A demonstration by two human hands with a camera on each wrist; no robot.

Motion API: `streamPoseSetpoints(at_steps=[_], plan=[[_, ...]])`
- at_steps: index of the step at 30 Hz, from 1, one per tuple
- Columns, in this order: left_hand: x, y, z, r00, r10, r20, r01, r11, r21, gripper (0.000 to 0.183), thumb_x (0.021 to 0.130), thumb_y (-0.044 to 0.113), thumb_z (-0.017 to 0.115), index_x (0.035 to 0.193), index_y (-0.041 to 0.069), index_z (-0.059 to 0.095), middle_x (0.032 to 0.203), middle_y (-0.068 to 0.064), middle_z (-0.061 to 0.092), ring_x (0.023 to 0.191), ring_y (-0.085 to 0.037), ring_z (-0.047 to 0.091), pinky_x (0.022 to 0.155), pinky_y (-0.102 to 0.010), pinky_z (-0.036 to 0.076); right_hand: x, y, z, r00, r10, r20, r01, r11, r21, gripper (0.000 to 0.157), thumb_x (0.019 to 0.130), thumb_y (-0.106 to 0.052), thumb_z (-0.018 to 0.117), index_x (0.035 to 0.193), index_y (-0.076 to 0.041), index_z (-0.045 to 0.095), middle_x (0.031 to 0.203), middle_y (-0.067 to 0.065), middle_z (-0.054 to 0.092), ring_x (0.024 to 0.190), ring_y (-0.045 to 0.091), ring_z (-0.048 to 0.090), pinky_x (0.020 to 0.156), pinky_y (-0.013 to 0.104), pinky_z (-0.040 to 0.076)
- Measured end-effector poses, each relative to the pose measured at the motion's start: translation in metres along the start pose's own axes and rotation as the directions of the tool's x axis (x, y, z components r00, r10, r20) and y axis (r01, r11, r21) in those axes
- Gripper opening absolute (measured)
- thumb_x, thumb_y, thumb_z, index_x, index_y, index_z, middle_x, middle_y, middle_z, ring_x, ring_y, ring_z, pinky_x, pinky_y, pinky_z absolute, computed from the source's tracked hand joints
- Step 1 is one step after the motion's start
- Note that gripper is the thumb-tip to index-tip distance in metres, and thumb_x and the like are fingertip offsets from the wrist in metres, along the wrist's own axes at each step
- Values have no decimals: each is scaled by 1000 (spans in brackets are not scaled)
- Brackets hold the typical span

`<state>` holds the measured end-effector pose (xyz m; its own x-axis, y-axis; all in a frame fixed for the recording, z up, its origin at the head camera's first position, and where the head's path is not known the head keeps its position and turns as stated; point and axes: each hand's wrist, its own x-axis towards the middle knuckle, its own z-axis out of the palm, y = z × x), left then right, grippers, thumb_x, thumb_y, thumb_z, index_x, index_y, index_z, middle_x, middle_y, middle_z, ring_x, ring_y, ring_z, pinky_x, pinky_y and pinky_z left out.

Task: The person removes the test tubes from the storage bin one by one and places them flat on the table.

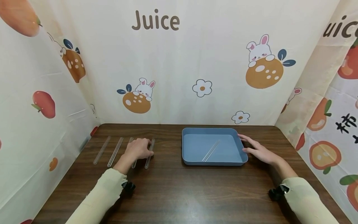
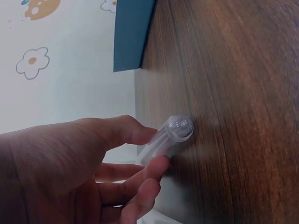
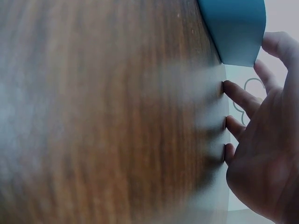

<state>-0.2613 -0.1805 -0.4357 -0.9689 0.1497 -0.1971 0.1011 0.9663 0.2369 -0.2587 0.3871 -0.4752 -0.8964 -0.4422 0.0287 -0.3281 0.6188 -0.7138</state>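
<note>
My left hand [image 1: 139, 148] is at the left of the table, thumb and fingers on either side of a clear test tube [image 2: 178, 128] that lies on the wood, its rounded end toward me. In the left wrist view the thumb tip and a fingertip meet the tube's sides. Another tube [image 1: 134, 163] lies partly hidden under this hand. On the right, my right hand [image 1: 260, 151] touches the right wall of a shallow blue tray [image 1: 242, 146] with its fingers spread and the other fingertips down on the table. Inside the tray a clear tube [image 1: 211, 151] lies slanted.
Two more clear tubes, a far-left tube [image 1: 102, 150] and its neighbour [image 1: 115, 152], lie slanted on the dark wooden table [image 1: 179, 186]. A printed cloth [image 1: 173, 62] hangs behind the table and along both sides.
</note>
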Motion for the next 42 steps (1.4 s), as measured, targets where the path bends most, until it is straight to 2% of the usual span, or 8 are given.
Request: streamPoseSetpoints(at_steps=[3,6,8,10,15,32,38,42], plan=[[14,-13,13,1000,2,-14,-1,1000,13,57,100,41,81,147,10,73,137,-18,79,89,-31,73,69,-45,57,0,-1,0,1000,3,1,-3,1000,0,73,113,-18,62,177,-4,29,176,34,39,157,59,39,113,82,39],[15,-15,14,1000,-1,-18,1,1000,19,58,99,42,82,147,11,74,136,-18,79,90,-33,74,67,-45,56,0,-1,0,1000,7,3,-7,1000,-1,73,113,-18,62,177,-4,29,176,34,39,157,59,39,113,82,39],[14,-15,13,1000,-8,-21,8,1000,12,58,99,42,83,147,10,74,137,-19,79,94,-34,75,68,-46,57,0,-2,0,1000,9,2,-9,1000,-2,73,113,-18,62,177,-4,29,175,34,40,157,59,40,113,81,39],[2,-5,1,1000,-20,-4,20,1000,0,58,98,39,83,147,9,74,139,-19,78,96,-34,76,69,-47,58,0,-1,0,1000,8,0,-8,1000,-3,73,113,-18,62,176,-4,29,175,35,40,157,59,40,113,81,40],[-4,1,-3,1000,-18,-12,18,1000,5,57,100,38,81,148,8,72,142,-20,77,102,-36,76,72,-47,59,0,-1,0,1000,6,-4,-6,1000,-3,73,113,-18,62,176,-4,29,175,34,41,157,58,41,114,80,40],[-4,2,-5,999,-24,-34,24,1000,12,54,101,37,80,146,8,73,141,-19,78,117,-44,74,81,-54,61,1,0,0,1000,10,3,-10,1000,-1,73,113,-18,62,177,-5,28,175,35,40,157,60,41,114,81,40],[-5,2,-6,999,-33,-37,33,999,9,54,102,37,79,147,9,73,142,-20,78,133,-53,67,91,-60,61,0,-1,0,1000,13,10,-13,1000,13,73,113,-18,61,177,-4,27,175,36,39,158,61,39,113,83,38],[-6,2,-8,999,-39,-36,39,999,3,54,102,38,79,147,9,72,142,-20,77,130,-53,67,92,-61,60,0,-1,0,1000,12,9,-12,1000,14,73,114,-18,61,177,-4,27,175,36,39,158,61,39,113,83,38]])
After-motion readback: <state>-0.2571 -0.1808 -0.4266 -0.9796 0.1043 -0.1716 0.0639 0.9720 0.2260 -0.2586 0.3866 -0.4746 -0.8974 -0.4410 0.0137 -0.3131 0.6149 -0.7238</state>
